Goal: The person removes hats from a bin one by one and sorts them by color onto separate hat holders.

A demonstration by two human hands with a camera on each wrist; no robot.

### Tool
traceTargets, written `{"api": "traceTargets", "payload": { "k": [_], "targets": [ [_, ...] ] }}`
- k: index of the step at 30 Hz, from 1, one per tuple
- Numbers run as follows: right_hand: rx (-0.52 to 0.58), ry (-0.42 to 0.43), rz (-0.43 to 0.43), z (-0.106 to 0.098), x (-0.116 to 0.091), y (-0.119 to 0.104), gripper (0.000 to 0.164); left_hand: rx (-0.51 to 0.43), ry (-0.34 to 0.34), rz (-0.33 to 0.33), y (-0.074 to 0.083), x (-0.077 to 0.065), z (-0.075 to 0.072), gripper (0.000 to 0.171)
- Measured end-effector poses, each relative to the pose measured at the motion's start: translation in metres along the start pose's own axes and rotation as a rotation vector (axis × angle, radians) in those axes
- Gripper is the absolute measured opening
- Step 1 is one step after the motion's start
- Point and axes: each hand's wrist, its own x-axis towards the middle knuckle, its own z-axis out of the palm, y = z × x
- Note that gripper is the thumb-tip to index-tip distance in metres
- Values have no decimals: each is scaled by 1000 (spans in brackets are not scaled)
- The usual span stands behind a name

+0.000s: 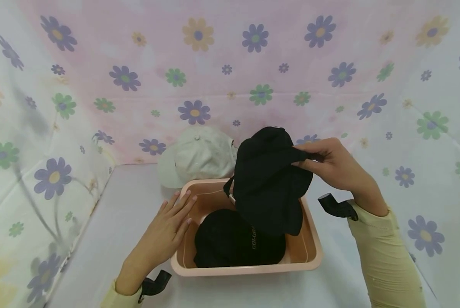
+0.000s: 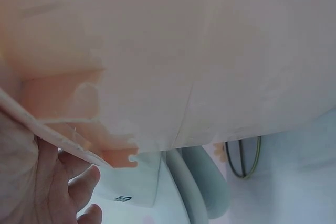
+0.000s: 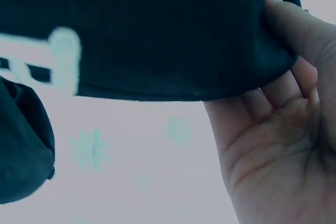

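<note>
My right hand (image 1: 339,167) pinches the edge of a black cap (image 1: 272,179) between thumb and fingers and holds it over the right part of a peach plastic bin (image 1: 249,270). The cap hangs tilted, its strap and small buckle on the left side. In the right wrist view, pale raised lettering (image 3: 65,59) shows on the dark fabric. Inside the bin lies another black cap (image 1: 226,241) with lettering on it, partly covered by the held one. My left hand (image 1: 162,233) rests at the bin's left rim, fingers extended; in the left wrist view the rim (image 2: 58,137) crosses the palm.
A white cap (image 1: 204,154) sits on the pale table (image 1: 126,201) right behind the bin. Flower-patterned cloth (image 1: 214,81) walls off the back and both sides. Each wrist carries a black camera mount (image 1: 337,207).
</note>
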Motion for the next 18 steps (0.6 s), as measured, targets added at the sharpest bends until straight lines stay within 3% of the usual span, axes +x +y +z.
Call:
{"api": "traceTargets", "payload": {
  "k": [5,12,18],
  "targets": [
    [-10,97,-26,-10,3,-6,40,1,8,3,-1,0,0,54],
    [-195,205,8,-24,5,-15,41,-4,8,-2,-1,1,1,54],
    [-276,302,34,-36,10,-10,34,-4,7,5,-1,0,1,54]
  ]
}}
